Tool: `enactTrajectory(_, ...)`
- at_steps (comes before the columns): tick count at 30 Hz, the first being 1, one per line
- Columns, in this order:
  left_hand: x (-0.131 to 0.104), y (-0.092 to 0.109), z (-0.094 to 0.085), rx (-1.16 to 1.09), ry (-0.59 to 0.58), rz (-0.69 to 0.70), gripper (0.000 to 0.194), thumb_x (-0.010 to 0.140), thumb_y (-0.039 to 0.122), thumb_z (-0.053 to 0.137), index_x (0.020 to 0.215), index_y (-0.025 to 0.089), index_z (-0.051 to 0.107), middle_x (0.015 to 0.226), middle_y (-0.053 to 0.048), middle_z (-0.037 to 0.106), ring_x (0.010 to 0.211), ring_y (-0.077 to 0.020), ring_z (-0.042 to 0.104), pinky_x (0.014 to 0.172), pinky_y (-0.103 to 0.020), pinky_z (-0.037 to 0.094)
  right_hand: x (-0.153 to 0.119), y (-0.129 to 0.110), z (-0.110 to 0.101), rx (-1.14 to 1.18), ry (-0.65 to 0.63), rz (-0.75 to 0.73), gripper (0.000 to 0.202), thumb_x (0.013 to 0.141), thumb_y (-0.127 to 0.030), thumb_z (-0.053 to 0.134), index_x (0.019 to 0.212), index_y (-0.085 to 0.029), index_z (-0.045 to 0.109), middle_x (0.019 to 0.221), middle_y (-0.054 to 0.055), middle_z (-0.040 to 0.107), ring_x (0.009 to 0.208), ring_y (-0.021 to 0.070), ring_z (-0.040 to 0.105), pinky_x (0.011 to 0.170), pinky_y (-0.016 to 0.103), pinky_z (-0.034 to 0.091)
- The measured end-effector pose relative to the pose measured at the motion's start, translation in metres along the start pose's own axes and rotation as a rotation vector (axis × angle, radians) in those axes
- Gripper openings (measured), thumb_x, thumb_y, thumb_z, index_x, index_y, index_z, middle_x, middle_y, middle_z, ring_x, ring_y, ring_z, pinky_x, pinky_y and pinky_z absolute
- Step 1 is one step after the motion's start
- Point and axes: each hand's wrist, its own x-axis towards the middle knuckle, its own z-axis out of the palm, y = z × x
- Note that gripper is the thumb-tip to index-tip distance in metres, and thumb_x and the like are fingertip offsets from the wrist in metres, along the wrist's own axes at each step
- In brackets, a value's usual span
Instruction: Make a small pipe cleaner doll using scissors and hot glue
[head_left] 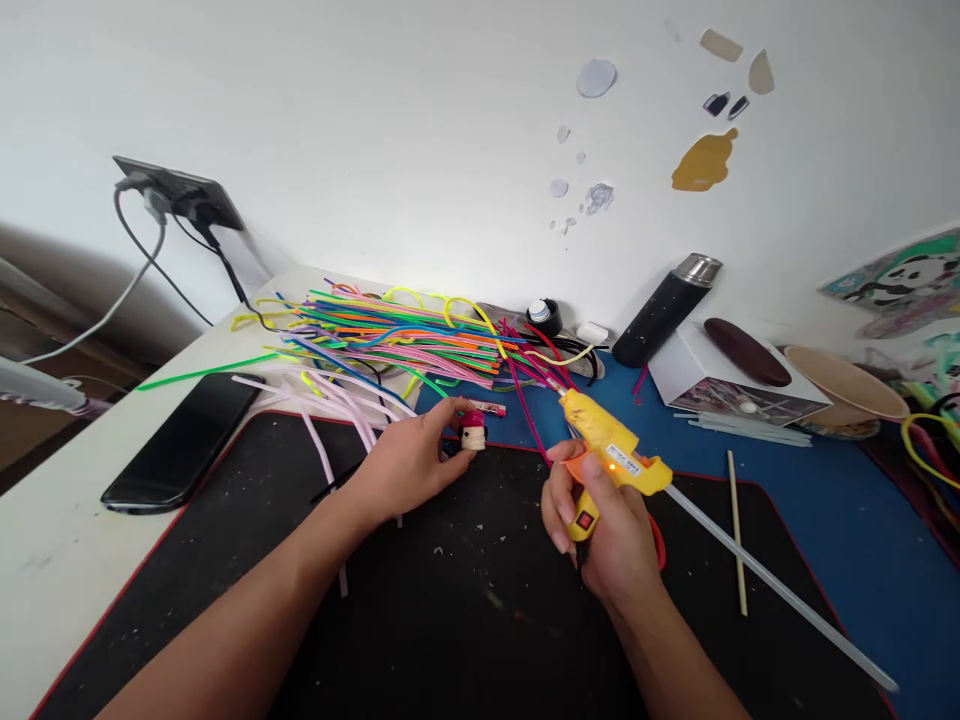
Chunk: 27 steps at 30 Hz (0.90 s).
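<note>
the left hand (409, 457) pinches the figure (474, 436) at the far edge of the mat (465, 600). the right hand (616, 530) is wrapped round the glue gun (600, 425); a glue stick (787, 590) juts from its back. pipe cleaners (420, 340) lie beyond the left hand, the phone (184, 440) to its left.

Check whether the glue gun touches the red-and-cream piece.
Apart: the head view shows blue surface between the glue gun and the red-and-cream piece.

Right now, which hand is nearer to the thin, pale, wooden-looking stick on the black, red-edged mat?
Right. The right hand, gripping the yellow plastic glue gun, is left of the stick; the left hand, pinching a small red-and-cream object, is much farther left.
</note>
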Motion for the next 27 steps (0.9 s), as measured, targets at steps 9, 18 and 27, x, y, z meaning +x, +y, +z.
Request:
enactTrajectory(9, 0.0, -0.002, 0.001, -0.101, 0.171, 0.119, 0.038, 0.094, 0.03, 0.07, 0.131, 0.025, 0.061, 0.124, -0.008, 0.078, 0.114, -0.0268, 0.075, 0.101, -0.044, 0.06, -0.021, 0.026, -0.018, -0.41, -0.151, 0.01, 0.041, 0.106, -0.059, 0.065, 0.113, -0.02, 0.075, 0.062, -0.005, 0.056, 0.049, 0.0121, 0.056, 0.052, 0.026, 0.045)
enactTrajectory(18, -0.001, 0.0, -0.004, -0.055, 0.227, 0.151, 0.039, 0.095, 0.027, 0.068, 0.133, 0.023, 0.062, 0.124, -0.009, 0.077, 0.111, -0.0258, 0.074, 0.1, -0.043, 0.061, -0.02, 0.025, -0.018, -0.653, -0.133, -0.114, 0.037, 0.106, -0.055, 0.066, 0.105, -0.021, 0.079, 0.057, -0.005, 0.058, 0.045, 0.0137, 0.06, 0.051, 0.027, 0.049)
enactTrajectory(27, -0.002, 0.004, -0.004, -0.029, 0.211, 0.179, 0.042, 0.095, 0.029, 0.068, 0.135, 0.022, 0.062, 0.122, -0.009, 0.077, 0.11, -0.0267, 0.074, 0.1, -0.042, 0.06, -0.017, 0.023, -0.015, -0.689, -0.144, -0.119, 0.04, 0.106, -0.057, 0.064, 0.104, -0.021, 0.081, 0.061, -0.003, 0.059, 0.053, 0.0159, 0.058, 0.058, 0.031, 0.048)
